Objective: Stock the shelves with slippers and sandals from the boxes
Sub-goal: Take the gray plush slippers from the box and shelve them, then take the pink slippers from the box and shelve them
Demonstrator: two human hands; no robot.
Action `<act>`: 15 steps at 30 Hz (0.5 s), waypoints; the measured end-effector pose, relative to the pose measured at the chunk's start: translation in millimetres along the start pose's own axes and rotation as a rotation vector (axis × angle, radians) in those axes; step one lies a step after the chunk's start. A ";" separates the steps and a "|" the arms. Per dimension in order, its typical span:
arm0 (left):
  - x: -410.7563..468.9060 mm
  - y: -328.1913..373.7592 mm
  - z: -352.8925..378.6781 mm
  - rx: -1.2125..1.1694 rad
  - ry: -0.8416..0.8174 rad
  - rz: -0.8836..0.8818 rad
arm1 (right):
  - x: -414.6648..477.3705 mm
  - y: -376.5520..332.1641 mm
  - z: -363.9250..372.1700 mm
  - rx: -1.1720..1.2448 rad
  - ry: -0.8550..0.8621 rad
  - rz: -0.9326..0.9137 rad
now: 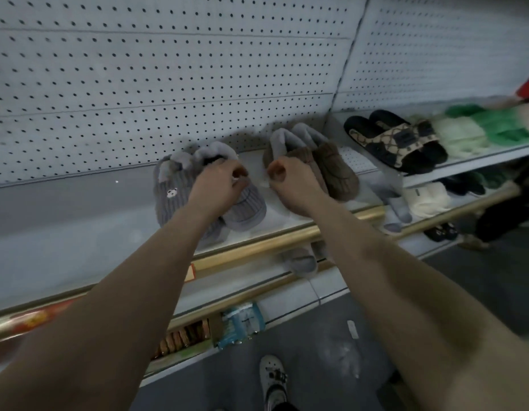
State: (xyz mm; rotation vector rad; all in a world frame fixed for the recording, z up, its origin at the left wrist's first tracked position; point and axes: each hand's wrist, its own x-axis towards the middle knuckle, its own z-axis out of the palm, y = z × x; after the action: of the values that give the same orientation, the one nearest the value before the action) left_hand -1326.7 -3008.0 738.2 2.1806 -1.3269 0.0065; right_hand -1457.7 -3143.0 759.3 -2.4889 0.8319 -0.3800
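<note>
A pair of grey ribbed slippers (174, 197) with a small bear patch lies on the white shelf (79, 232) in front of me. My left hand (218, 185) rests on top of this pair, fingers pinched on the right slipper's fluffy collar. My right hand (287, 179) hovers just to the right with its fingers curled shut. It sits beside a pair of brown ribbed slippers (334, 167) with grey lining. A small pale blur shows between my two hands; I cannot tell what it is.
Black and beige patterned slides (399, 140), pale green (461, 137) and bright green fluffy slippers (494, 126) fill the right shelf. Grey (387, 188) and white slippers (426, 200) sit one shelf lower. A gold rail (272, 238) edges the shelf; pegboard (168, 84) backs it.
</note>
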 end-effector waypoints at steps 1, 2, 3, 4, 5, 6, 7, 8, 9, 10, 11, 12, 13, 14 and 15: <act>-0.3 9.1 4.7 -0.012 -0.014 0.028 | -8.0 5.8 -4.7 -0.046 0.022 0.010; -0.8 19.2 9.7 -0.022 -0.024 0.058 | -15.6 12.3 -9.7 -0.083 0.045 0.024; -1.2 30.2 15.3 -0.035 -0.033 0.081 | -25.2 18.2 -15.8 -0.107 0.064 0.046; -1.8 41.6 20.1 -0.049 -0.041 0.100 | -35.2 25.1 -21.9 -0.118 0.079 0.073; -2.5 54.3 24.6 -0.066 -0.051 0.117 | -46.8 32.2 -29.0 -0.120 0.089 0.100; -2.7 66.3 29.2 -0.084 -0.062 0.139 | -58.7 40.8 -36.3 -0.112 0.100 0.116; -2.4 78.1 34.3 -0.099 -0.077 0.160 | -70.9 50.2 -43.8 -0.100 0.117 0.128; -2.8 90.8 38.6 -0.117 -0.094 0.179 | -83.1 59.9 -51.3 -0.094 0.137 0.144; -3.6 102.9 42.7 -0.137 -0.106 0.196 | -94.7 68.6 -58.9 -0.099 0.155 0.163; -5.0 115.6 46.8 -0.155 -0.115 0.215 | -104.9 77.7 -65.7 -0.113 0.172 0.188; -6.6 127.7 50.8 -0.168 -0.126 0.229 | -113.9 86.5 -71.9 -0.126 0.184 0.212; -8.8 140.4 54.2 -0.175 -0.135 0.245 | -122.9 94.5 -78.3 -0.129 0.193 0.243; -10.6 152.4 58.0 -0.181 -0.146 0.261 | -131.9 102.5 -84.3 -0.126 0.205 0.266; -12.5 164.5 61.3 -0.187 -0.158 0.278 | -140.5 110.0 -90.0 -0.120 0.220 0.285; -14.1 176.7 65.3 -0.198 -0.175 0.293 | -149.8 117.8 -96.2 -0.113 0.237 0.297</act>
State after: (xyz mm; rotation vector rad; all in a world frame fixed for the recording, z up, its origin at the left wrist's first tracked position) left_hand -1496.4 -3087.1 763.3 1.8408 -1.6607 -0.1972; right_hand -1669.9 -3166.3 762.7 -2.3992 1.3325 -0.5411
